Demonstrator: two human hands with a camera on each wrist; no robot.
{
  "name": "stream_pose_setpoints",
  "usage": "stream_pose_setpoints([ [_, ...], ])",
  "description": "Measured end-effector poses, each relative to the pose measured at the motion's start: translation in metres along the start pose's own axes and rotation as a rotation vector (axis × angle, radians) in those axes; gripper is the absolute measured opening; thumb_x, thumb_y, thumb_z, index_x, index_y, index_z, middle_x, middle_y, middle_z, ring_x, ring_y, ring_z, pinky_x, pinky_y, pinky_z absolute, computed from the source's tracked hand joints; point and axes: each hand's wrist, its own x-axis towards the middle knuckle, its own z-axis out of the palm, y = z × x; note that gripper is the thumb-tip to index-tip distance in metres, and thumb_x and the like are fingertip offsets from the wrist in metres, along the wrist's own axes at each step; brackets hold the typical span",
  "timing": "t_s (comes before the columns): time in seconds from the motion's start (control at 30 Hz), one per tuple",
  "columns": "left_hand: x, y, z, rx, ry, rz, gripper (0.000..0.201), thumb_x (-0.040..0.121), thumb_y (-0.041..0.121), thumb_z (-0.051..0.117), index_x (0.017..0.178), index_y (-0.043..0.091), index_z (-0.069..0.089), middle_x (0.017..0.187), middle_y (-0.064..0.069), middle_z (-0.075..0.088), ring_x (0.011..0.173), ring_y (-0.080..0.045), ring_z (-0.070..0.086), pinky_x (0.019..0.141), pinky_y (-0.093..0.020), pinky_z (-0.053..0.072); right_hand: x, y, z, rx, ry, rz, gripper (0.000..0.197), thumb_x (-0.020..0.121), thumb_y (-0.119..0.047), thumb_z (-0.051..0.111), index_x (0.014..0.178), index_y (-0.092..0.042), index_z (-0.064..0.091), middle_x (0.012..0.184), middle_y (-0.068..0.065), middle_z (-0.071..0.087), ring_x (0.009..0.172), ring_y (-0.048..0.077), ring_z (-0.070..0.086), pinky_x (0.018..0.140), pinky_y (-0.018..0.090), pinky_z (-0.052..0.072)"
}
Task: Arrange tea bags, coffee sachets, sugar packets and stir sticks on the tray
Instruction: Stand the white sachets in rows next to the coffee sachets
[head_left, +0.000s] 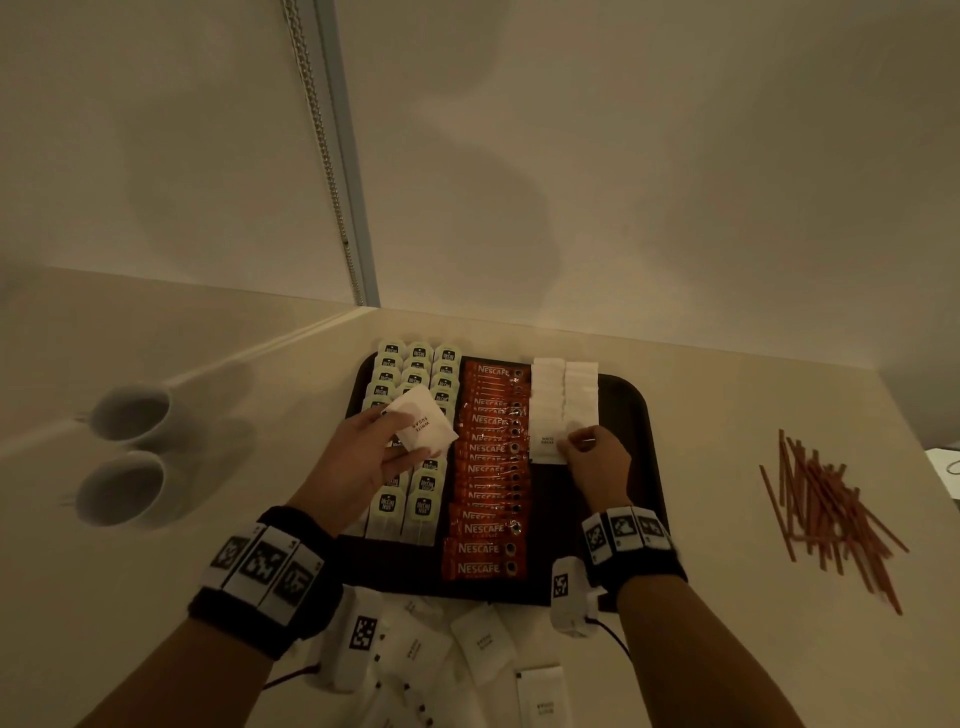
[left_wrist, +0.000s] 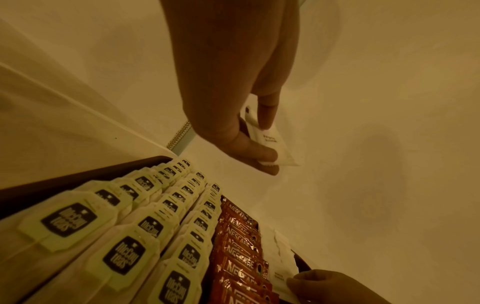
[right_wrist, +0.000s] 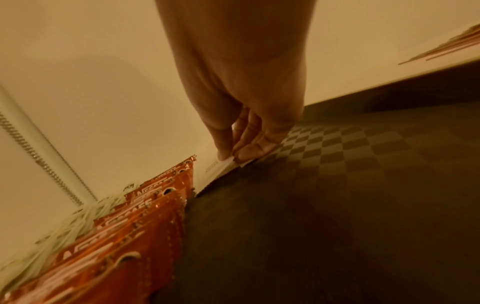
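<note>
head view: left hand (head_left: 363, 457) is holding a spare sugar packet (head_left: 423, 427) above the tea bags (head_left: 415, 499) while right hand (head_left: 597, 462) is setting another on the tray (head_left: 631, 410). left wrist view: thumb and fingers (left_wrist: 265, 153) are pinching the spare's edge; it looks light, thin and floppy. right wrist view: fingertips (right_wrist: 246, 153) are pinching the placed packet (right_wrist: 218, 170) by its corner, probably the best hold.

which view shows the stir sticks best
The head view: the stir sticks lie in a loose pile on the counter, right of the tray, fully visible. The right wrist view catches only a blurred sliver of them at its upper right edge. The left wrist view shows none.
</note>
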Motion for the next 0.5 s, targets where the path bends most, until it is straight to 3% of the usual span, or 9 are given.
stream_pose_setpoints([
  [0.1, 0.001, -0.001, 0.0, -0.009, 0.035, 0.002, 0.009, 0.095, 0.009, 0.053, 0.093, 0.004, 0.06, 0.108, -0.015, 0.062, 0.093, -0.027, 0.066, 0.062, -0.024, 0.059, 0.001, -0.001, 0.001, -0.035, 0.01, -0.014, 0.019, 0.084, -0.017, 0.069, 0.095, -0.006, 0.06, 0.092, 0.002, 0.058, 0.085, 0.012, 0.054, 0.069, 0.018, 0.043],
  [0.2, 0.002, -0.002, 0.001, 0.013, 0.035, 0.022, 0.012, 0.095, 0.012, 0.054, 0.093, 0.003, 0.062, 0.102, -0.013, 0.065, 0.094, -0.025, 0.066, 0.069, -0.024, 0.06, 0.003, 0.0, -0.001, -0.075, 0.019, -0.034, 0.016, 0.083, -0.017, 0.07, 0.09, -0.008, 0.058, 0.091, 0.005, 0.06, 0.084, 0.015, 0.057, 0.073, 0.025, 0.047],
  [0.3, 0.002, -0.003, 0.003, 0.044, 0.034, 0.054, 0.011, 0.093, 0.012, 0.057, 0.095, 0.005, 0.065, 0.101, -0.012, 0.068, 0.092, -0.023, 0.068, 0.069, -0.022, 0.059, -0.005, -0.014, -0.003, 0.012, 0.016, -0.122, 0.016, 0.084, -0.02, 0.068, 0.092, -0.009, 0.059, 0.09, 0.003, 0.062, 0.083, 0.014, 0.059, 0.072, 0.022, 0.05],
  [0.4, 0.002, -0.002, 0.007, 0.094, 0.047, 0.081, 0.011, 0.094, 0.014, 0.057, 0.099, 0.01, 0.065, 0.098, -0.009, 0.068, 0.087, -0.022, 0.068, 0.066, -0.024, 0.059, -0.034, -0.049, -0.005, 0.227, -0.227, -0.253, 0.018, 0.086, -0.032, 0.065, 0.091, -0.015, 0.06, 0.088, -0.005, 0.064, 0.08, 0.009, 0.063, 0.067, 0.017, 0.048],
  [0.5, 0.002, -0.001, 0.014, 0.186, 0.042, 0.125, 0.01, 0.094, 0.015, 0.058, 0.096, 0.013, 0.067, 0.093, -0.007, 0.069, 0.078, -0.019, 0.068, 0.062, -0.023, 0.058, -0.069, -0.079, -0.001, 0.393, -0.535, -0.295, 0.026, 0.083, -0.034, 0.066, 0.102, -0.017, 0.06, 0.099, -0.002, 0.066, 0.087, 0.007, 0.064, 0.073, 0.021, 0.054],
])
